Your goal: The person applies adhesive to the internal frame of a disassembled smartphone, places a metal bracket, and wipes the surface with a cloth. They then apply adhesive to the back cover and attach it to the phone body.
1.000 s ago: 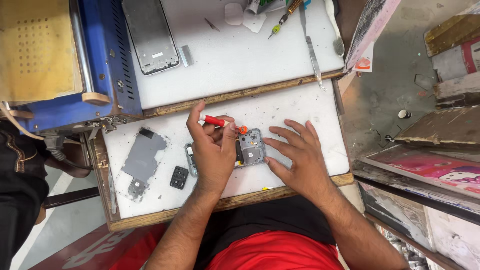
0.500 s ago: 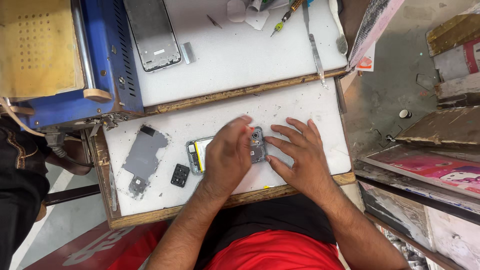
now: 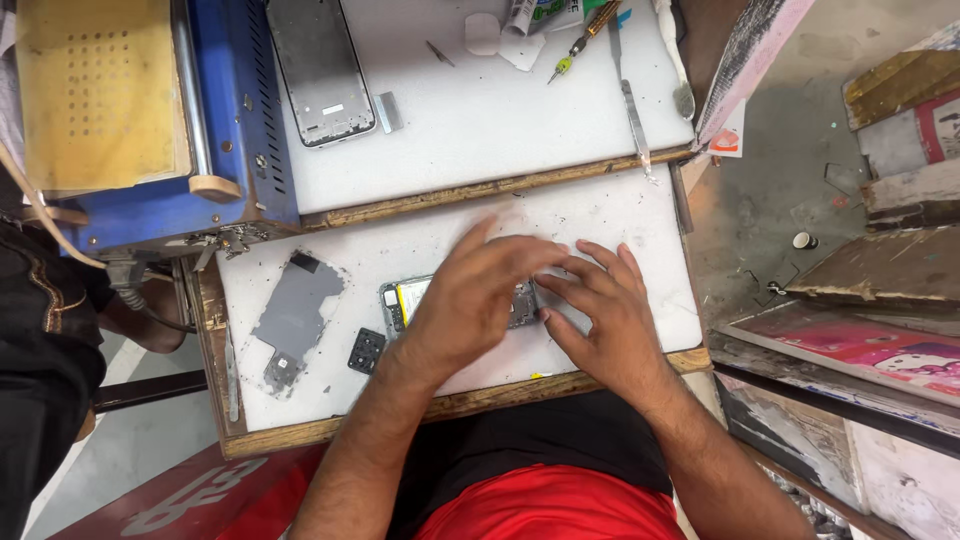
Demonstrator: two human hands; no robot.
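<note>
White board edge-bound; both hands cover phone.

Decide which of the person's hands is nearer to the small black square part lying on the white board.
Left. The left hand rests on the opened phone, just right of the black square part. The right hand lies further right, beyond the left hand.

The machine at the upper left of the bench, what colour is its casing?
The machine has a blue casing, seen in the head view.
</note>
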